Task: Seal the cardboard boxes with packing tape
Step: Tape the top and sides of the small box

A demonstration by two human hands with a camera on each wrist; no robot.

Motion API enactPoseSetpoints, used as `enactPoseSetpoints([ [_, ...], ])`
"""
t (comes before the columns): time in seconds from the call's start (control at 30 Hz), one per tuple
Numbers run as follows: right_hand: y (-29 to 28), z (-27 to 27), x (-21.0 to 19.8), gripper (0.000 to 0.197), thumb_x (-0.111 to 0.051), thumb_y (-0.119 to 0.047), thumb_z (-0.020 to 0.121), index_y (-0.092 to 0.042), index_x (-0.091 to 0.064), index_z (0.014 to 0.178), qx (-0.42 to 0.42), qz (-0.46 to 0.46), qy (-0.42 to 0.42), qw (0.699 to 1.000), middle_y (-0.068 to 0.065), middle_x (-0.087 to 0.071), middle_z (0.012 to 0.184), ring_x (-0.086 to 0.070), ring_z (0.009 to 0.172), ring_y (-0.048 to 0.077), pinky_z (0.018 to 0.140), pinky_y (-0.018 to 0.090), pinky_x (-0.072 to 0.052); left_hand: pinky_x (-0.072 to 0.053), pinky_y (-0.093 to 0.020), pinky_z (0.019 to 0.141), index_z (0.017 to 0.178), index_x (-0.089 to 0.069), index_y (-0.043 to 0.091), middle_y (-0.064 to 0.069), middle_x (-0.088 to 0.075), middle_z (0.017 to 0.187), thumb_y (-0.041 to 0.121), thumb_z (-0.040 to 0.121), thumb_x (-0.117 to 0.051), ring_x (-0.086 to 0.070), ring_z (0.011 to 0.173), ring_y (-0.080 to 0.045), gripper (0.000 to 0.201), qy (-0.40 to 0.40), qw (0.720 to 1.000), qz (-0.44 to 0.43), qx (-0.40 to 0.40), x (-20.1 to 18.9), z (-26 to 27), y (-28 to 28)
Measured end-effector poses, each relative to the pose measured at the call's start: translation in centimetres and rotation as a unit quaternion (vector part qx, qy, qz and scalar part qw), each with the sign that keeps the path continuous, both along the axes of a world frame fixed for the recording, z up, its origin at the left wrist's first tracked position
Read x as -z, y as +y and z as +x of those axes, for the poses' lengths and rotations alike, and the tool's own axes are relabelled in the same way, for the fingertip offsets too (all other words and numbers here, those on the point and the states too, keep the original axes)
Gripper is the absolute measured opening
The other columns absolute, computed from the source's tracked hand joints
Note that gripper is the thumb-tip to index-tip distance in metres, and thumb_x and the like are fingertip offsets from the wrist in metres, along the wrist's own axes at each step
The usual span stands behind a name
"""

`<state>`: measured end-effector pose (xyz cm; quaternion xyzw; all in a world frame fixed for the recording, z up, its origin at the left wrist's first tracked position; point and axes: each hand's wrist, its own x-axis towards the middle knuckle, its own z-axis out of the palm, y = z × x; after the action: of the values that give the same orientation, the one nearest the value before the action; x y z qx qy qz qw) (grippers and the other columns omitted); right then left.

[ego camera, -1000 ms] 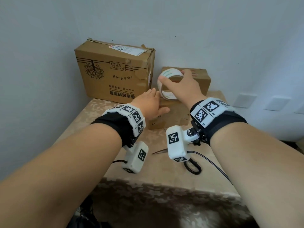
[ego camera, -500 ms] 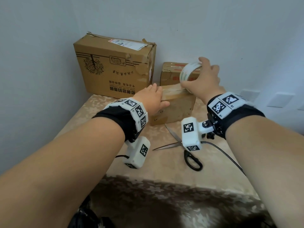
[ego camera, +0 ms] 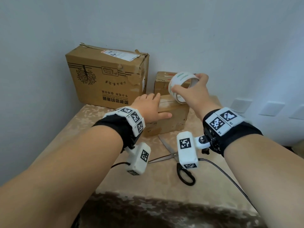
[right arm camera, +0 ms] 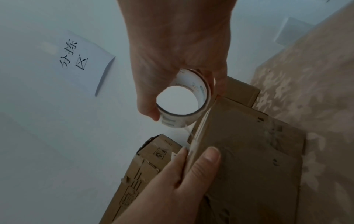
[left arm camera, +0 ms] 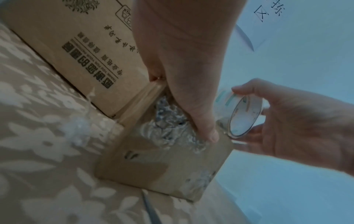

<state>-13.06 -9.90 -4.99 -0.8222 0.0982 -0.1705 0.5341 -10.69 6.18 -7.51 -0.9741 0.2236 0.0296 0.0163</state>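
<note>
A small cardboard box [ego camera: 171, 120] sits on the table in front of me. My left hand [ego camera: 148, 106] lies flat on its top left end, fingers straight and thumb on the front face. My right hand [ego camera: 195, 96] grips a roll of clear packing tape [ego camera: 180, 85] just above the box's top right end. In the right wrist view a strip of tape runs from the tape roll [right arm camera: 184, 101] along the small box's [right arm camera: 249, 151] top edge towards the left hand [right arm camera: 182, 174]. In the left wrist view the left thumb presses the small box [left arm camera: 162, 159] beside the roll [left arm camera: 241, 115].
A large printed cardboard box [ego camera: 107, 78] stands against the wall at the back left. A second small box [ego camera: 162, 81] sits behind the first. Open scissors [ego camera: 174, 158] lie on the patterned tablecloth [ego camera: 82, 137] near me. A handwritten paper sign [right arm camera: 76, 57] hangs on the wall.
My right hand has carried the tape roll rightward along the small box's top, away from the left hand. The left hand has stayed pressed on the box.
</note>
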Motion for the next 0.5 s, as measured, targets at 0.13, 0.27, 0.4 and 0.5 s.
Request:
enactPoseSetpoints([
  [0.13, 1.2, 0.2, -2.1, 0.094, -0.081, -0.038, 0.065, -0.019, -0.027, 0.139, -0.035, -0.097, -0.093, 0.99, 0.003, -0.044, 0.132, -0.047, 0.116, 0.015, 0.091, 0.021, -0.041, -0.025, -0.042, 0.114, 0.151, -0.003, 0.005, -0.013, -0.02, 0.156, 0.078, 0.081, -0.031, -0.026, 0.14, -0.03, 0.105, -0.004, 1.0, 0.004, 0.002, -0.1, -0.3, 0.2],
  [0.27, 1.6, 0.0, -4.1, 0.088, -0.081, -0.026, 0.068, -0.02, -0.03, 0.139, -0.082, -0.16, -0.128, 0.975, 0.003, -0.039, 0.127, -0.04, 0.107, 0.009, 0.08, 0.009, -0.033, -0.023, -0.04, 0.115, 0.15, 0.002, 0.0, -0.017, -0.019, 0.155, 0.078, 0.081, -0.034, -0.024, 0.141, -0.03, 0.11, 0.002, 1.0, -0.008, -0.003, -0.2, -0.6, 0.2],
  [0.4, -2.1, 0.6, -2.6, 0.092, -0.085, -0.029, 0.064, -0.017, -0.031, 0.138, -0.011, -0.14, -0.099, 0.985, 0.008, -0.04, 0.13, -0.045, 0.116, 0.019, 0.099, 0.028, -0.038, -0.021, -0.04, 0.116, 0.151, 0.002, 0.001, -0.016, -0.017, 0.156, 0.077, 0.082, -0.032, -0.022, 0.142, -0.029, 0.107, 0.004, 1.0, -0.015, -0.009, 0.0, -0.6, 0.7],
  [0.5, -3.9, 0.7, -0.6, 0.094, -0.085, -0.025, 0.064, -0.02, -0.029, 0.139, 0.023, -0.11, -0.049, 0.993, 0.009, -0.037, 0.132, -0.043, 0.112, 0.017, 0.099, 0.031, -0.04, -0.02, -0.041, 0.116, 0.151, 0.003, 0.003, -0.015, -0.018, 0.156, 0.077, 0.082, -0.032, -0.022, 0.142, -0.029, 0.107, 0.0, 1.0, -0.014, -0.004, 0.3, -0.5, 0.4],
])
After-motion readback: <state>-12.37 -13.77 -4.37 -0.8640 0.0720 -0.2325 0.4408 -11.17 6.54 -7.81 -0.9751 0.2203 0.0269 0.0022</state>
